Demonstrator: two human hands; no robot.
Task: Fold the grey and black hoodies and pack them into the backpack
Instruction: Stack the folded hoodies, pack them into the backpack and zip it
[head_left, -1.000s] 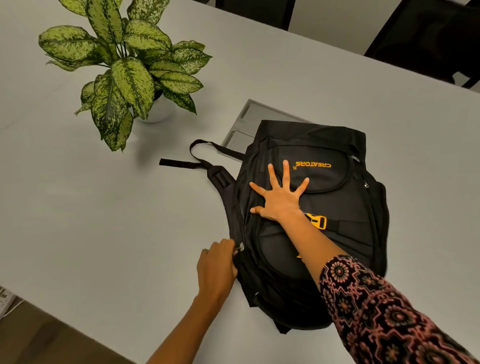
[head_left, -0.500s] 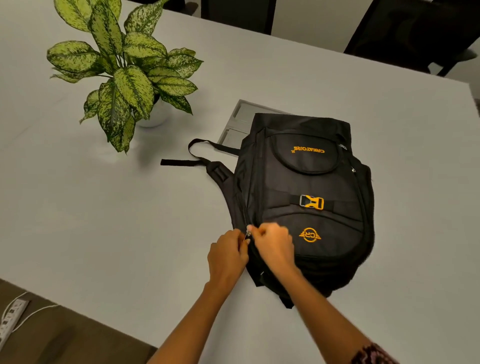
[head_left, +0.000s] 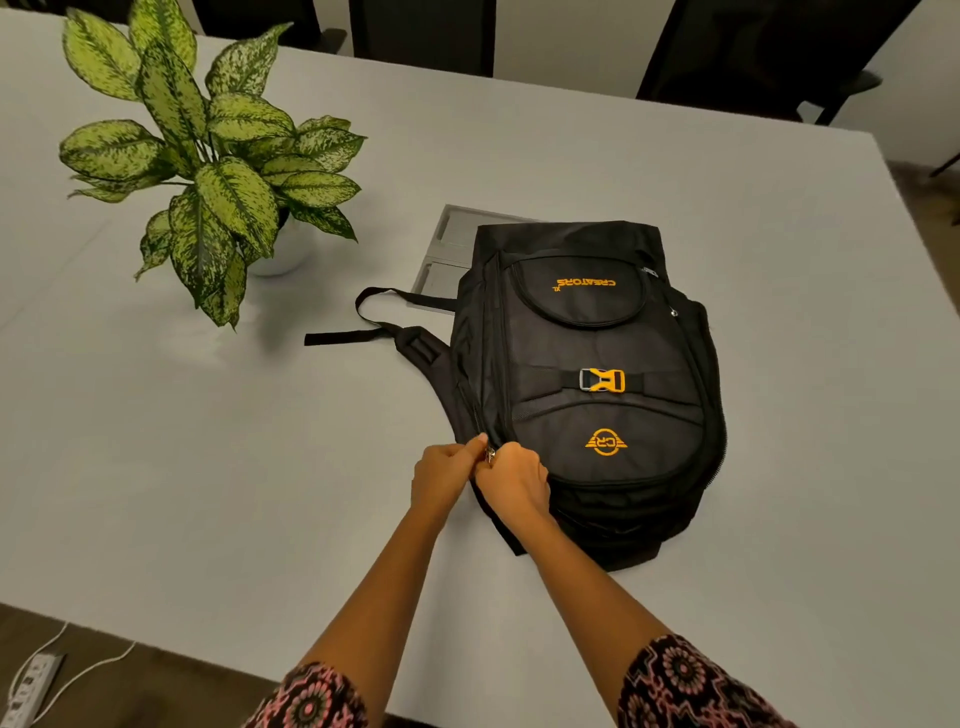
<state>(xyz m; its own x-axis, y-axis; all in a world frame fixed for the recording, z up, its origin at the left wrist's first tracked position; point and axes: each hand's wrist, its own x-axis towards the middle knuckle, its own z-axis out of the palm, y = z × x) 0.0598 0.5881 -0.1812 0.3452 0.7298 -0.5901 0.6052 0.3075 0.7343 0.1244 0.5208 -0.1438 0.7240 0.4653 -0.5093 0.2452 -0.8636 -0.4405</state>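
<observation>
The backpack (head_left: 597, 405) lies front-up, long axis running away from me, lettering upside down to me; my left hand (head_left: 447, 475) and right hand (head_left: 517, 480) pinch its zipper (head_left: 490, 455).

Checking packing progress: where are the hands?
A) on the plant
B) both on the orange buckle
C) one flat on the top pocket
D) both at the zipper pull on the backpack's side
D: left hand and right hand meet, pinching at the zipper pull on the backpack.

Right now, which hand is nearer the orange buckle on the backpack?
Right. The right hand is below-left of the buckle; the left hand is farther left, at the edge of the backpack.
</observation>
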